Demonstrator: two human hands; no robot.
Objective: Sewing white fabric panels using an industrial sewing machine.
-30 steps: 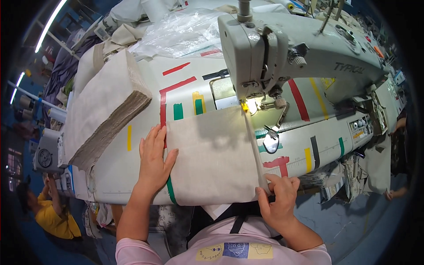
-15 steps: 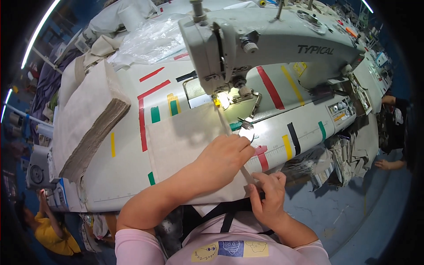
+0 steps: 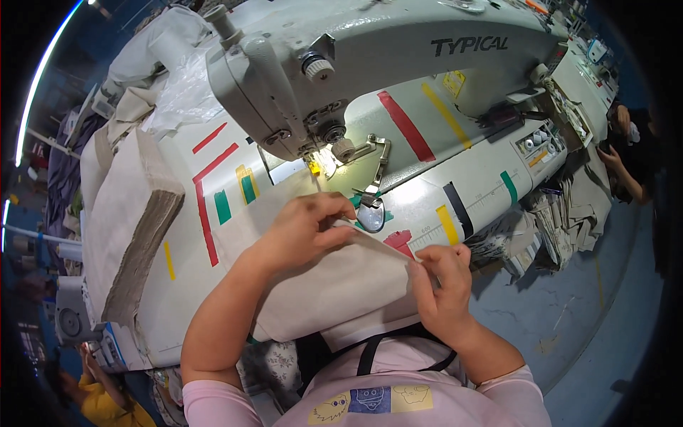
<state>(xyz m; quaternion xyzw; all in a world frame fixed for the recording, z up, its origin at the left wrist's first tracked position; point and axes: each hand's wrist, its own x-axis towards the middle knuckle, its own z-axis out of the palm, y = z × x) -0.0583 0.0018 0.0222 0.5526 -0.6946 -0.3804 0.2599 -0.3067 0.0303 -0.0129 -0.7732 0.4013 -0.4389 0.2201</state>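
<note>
The sewing machine (image 3: 370,64) was pale grey-green, and the tabletop (image 3: 491,178) off-white, marked with tape strips (image 3: 405,126) in red, yellow, green and black. The fabric piece (image 3: 334,285) and the stack of cut pieces (image 3: 128,213) were plain beige. The person's sleeve (image 3: 220,406) was pink.

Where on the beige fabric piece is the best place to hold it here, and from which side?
Probably along its right edge: the beige fabric piece lies flat on the sewing table, but that edge is lifted. Come from the near side, as the left hand and right hand pinch it.
</note>
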